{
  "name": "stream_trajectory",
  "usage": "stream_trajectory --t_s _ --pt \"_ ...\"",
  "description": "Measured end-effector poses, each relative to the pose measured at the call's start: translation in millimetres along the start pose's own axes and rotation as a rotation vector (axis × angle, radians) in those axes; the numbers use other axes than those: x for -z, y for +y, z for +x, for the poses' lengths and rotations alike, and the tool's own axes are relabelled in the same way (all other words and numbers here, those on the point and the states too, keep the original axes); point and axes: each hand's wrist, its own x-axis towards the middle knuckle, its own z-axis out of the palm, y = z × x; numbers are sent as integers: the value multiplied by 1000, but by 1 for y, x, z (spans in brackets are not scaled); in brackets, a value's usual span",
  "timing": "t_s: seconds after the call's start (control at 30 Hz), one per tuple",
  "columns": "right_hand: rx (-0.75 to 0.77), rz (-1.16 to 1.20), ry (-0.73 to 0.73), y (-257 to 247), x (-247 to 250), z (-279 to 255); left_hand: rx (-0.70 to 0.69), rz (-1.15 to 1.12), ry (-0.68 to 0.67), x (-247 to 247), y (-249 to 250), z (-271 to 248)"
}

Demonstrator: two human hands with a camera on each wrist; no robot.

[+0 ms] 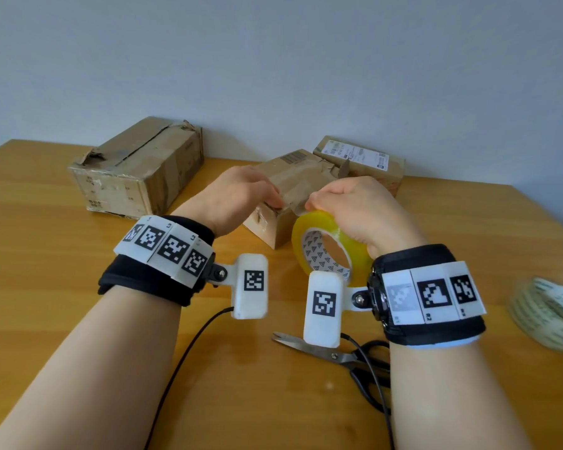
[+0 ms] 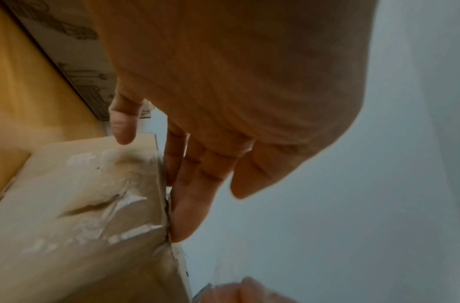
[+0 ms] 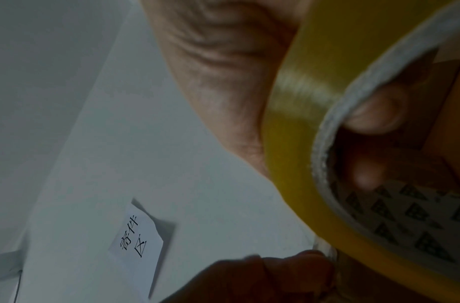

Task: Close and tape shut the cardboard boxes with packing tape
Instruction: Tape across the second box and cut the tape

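Left hand laid over the near top edge of the small cardboard box, fingers nearly straight and close together, tips pressing along the box's top edge, thumb apart on the near face; nothing pinched that can be seen. Right hand curled round the yellowish packing tape roll, fingers hooked through the core, thumb on the outer winding, roll held upright just beside the box's near right corner. Clear strip of tape stretched from roll to box top, hard to make out against the cardboard; exactly where its end sticks, not to be told. Fingertips of both hands hidden in the head view behind knuckles. Small box standing mid-tabletop, flaps down. Behind it a labelled box, partly covered; to the left, well apart, a larger battered box with a torn top seam. Scissors flat on the wooden tabletop near the right wrist, handles partly under a black cable. Second tape roll blurred at the right edge. Plain pale wall behind; paper note with printed characters on it in the right wrist view.
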Motion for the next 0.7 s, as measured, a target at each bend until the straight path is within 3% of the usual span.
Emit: stream_trajectory --t_s 0.1,0.23,0.33,0.53,0.7 --pt "-5 4 -3 -2 -1 1 33 -19 8 -2 2 -1" --pt "0 -14 -15 -4 -4 0 37 289 41 -5 9 3" --pt "39 -53 -12 -5 -6 -1 -37 445 46 -5 16 8" --pt "57 -66 -33 -6 -2 -4 -92 231 -103 4 16 20" --pt "9 -3 -106 -5 6 -5 -96 180 -122 7 22 27"
